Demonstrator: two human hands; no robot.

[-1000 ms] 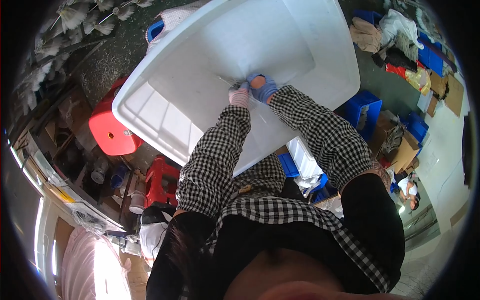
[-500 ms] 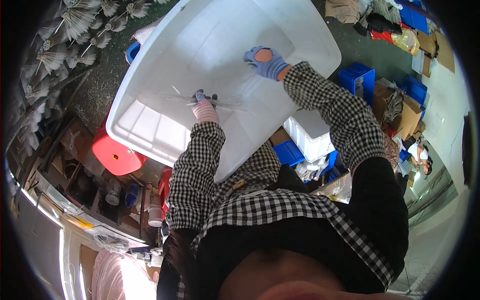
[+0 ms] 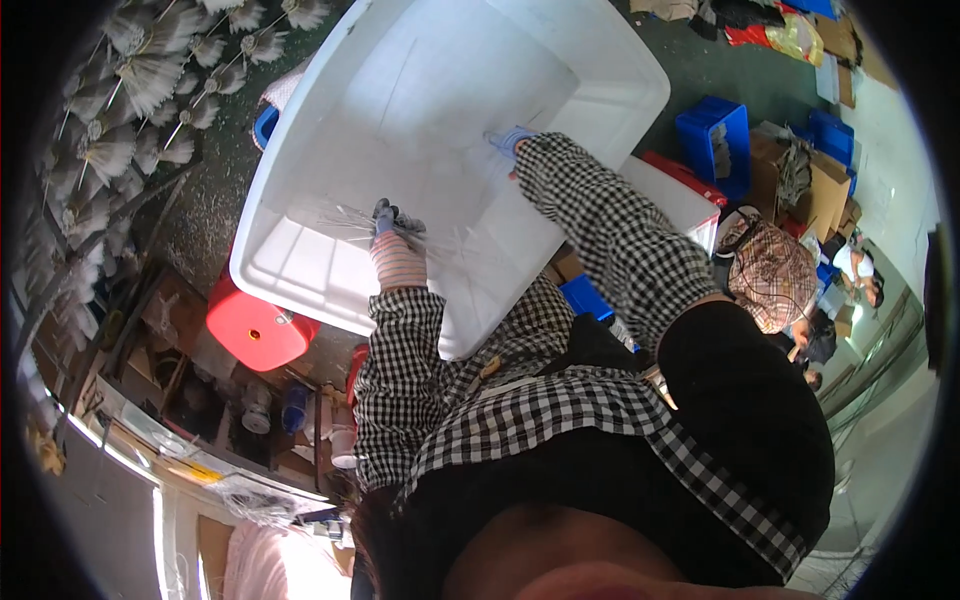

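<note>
A large whitish plastic tub (image 3: pixel 300 130) stands tilted in front of me. Inside it, my left hand (image 3: pixel 395 228) wears a striped glove with dark fingertips. Its fingers are closed around a loose bundle of thin, stiff clear strands (image 3: pixel 345 224) that stick out on both sides. My right hand (image 3: pixel 508 142), in a blue glove, reaches low to the tub's inner surface, fingers stretched and thumb apart; the sleeve hides part of it. Nothing shows clearly in that hand. A few thin strands (image 3: pixel 400 80) lie on the tub's bottom.
Left of the tub sits a red container (image 3: pixel 262 325) by a cluttered shelf (image 3: pixel 210 400). Many bristle bundles (image 3: pixel 145 80) stand on a rack at far left. On the right are blue crates (image 3: pixel 715 145), cardboard boxes (image 3: pixel 825 175) and a co-worker in a plaid top (image 3: pixel 770 275).
My right hand has moved left and lower, its back turned away from view. My left hand still grips the strands. The view has shifted slightly, revealing more of the co-worker.
</note>
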